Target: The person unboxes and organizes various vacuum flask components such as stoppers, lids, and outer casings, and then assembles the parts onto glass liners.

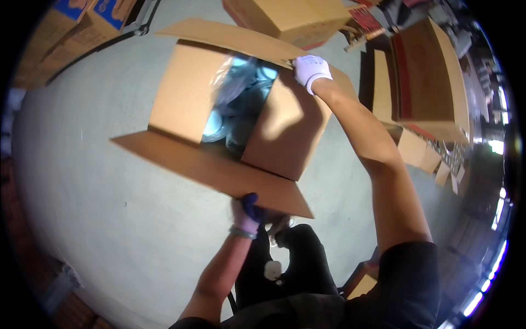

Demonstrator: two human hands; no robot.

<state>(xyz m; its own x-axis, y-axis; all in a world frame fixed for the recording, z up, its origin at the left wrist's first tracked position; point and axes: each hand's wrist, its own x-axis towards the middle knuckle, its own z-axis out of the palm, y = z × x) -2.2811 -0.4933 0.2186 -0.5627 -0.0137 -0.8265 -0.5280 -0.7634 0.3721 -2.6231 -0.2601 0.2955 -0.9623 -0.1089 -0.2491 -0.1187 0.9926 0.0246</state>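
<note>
A brown cardboard box (186, 93) stands on the floor in front of me with its flaps folded outward. Inside it, several round light-blue items (212, 125) show, partly covered by clear plastic wrap (222, 77); their exact kind is unclear. My right hand (312, 73), in a white glove, is closed on the right end of the far flap (235, 37). At the edge of the near flap (219, 172), my left hand (247, 214) wears a glove with dark fingertips. Its fingers are curled against that flap, partly hidden behind the edge.
A closed carton (290, 19) sits beyond the box. To the right stands a large open carton (430, 82), with a smaller open box (416, 148) holding small items beside it. Cartons with blue panels (82, 38) are stacked at the far left. Grey floor (98, 181) surrounds the box.
</note>
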